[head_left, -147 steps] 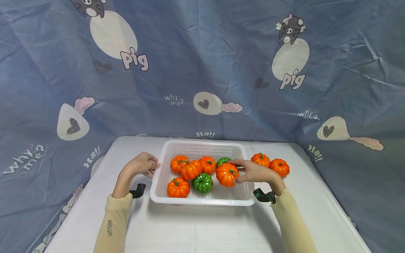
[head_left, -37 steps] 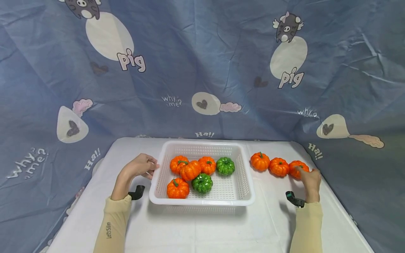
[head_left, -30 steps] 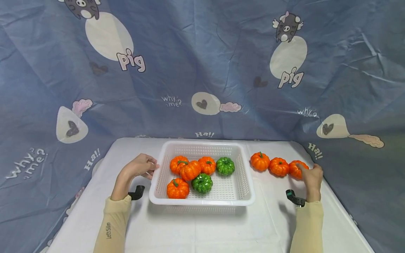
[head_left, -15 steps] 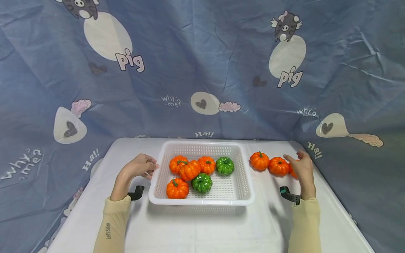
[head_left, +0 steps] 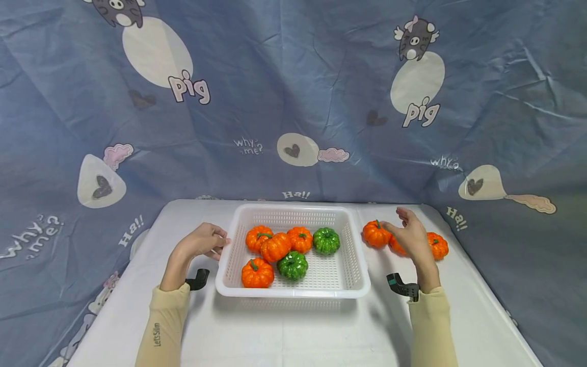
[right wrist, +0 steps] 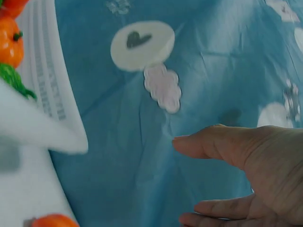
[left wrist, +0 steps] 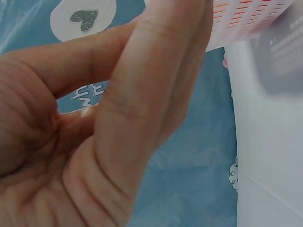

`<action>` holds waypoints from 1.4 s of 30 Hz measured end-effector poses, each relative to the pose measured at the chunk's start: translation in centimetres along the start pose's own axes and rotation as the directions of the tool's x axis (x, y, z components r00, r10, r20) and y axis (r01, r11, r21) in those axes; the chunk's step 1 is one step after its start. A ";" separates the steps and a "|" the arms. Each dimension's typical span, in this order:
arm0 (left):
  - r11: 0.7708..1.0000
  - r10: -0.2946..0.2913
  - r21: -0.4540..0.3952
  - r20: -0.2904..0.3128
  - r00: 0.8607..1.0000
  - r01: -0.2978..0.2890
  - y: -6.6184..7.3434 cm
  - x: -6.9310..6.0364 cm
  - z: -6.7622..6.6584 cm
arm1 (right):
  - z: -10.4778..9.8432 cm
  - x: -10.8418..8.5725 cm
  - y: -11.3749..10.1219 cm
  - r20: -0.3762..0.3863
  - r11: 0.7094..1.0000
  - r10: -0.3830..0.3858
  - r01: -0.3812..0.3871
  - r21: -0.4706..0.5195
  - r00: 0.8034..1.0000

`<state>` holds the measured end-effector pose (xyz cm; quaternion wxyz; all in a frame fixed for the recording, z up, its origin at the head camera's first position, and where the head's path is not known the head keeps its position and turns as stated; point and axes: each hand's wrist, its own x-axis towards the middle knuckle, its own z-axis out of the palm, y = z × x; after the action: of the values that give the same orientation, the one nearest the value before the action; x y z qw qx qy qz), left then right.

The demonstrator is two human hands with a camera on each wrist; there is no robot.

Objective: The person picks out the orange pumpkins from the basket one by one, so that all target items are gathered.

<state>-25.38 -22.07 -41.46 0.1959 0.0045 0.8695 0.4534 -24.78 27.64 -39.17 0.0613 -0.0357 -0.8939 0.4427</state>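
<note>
A white perforated basket (head_left: 293, 293) holds several orange pumpkins (head_left: 258, 273) and two green ones (head_left: 293, 266). My left hand (head_left: 205, 240) grips its left rim; in the left wrist view the fingers of my left hand (left wrist: 137, 94) reach up to the basket wall (left wrist: 241, 16). To the right of the basket three orange pumpkins stand in a row on the table. My right hand (head_left: 411, 238), empty with fingers spread, is over the middle pumpkin (head_left: 397, 246) and partly hides it. The left pumpkin (head_left: 376, 234) and the right pumpkin (head_left: 437, 245) show on either side.
A white cloth (head_left: 321, 336) covers the table. Blue patterned fabric (head_left: 257, 112) hangs behind it and at both sides. Dark wrist devices show beside the left wrist (head_left: 198, 280) and the right wrist (head_left: 403, 286).
My right hand carried an orange pumpkin out of the basket to the row's right end and let it go. It has since moved left, away from that pumpkin. My left hand has stayed put.
</note>
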 end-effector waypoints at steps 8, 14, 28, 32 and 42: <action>1.000 -0.001 -0.001 -0.001 1.000 0.001 0.0 0.0 0.0 | 2.2 -0.4 -1.4 0.075 0.997 -0.075 0.075 0.000 0.994; 1.000 0.001 0.000 0.002 1.000 -0.001 -0.1 0.1 0.0 | 4.2 -0.8 -2.4 0.122 0.994 -0.103 0.107 -0.026 0.987; 1.000 0.007 -0.004 -0.003 1.000 -0.007 -0.3 0.1 0.1 | 7.7 -1.6 -3.7 0.310 0.985 -0.172 0.173 0.022 0.935; 1.000 0.012 -0.015 0.009 1.000 -0.012 -0.2 0.0 0.2 | 8.6 -1.9 -4.3 0.360 0.983 -0.177 0.186 0.010 0.916; 1.000 0.005 -0.007 -0.008 1.000 -0.005 -0.1 0.0 0.1 | 11.3 -1.0 -7.6 0.464 0.960 -0.249 0.281 -0.001 0.850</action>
<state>-25.37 -22.10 -41.61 0.1915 0.0041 0.8687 0.4568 -25.44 14.08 -40.00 -0.0925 0.1913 -0.8939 0.3947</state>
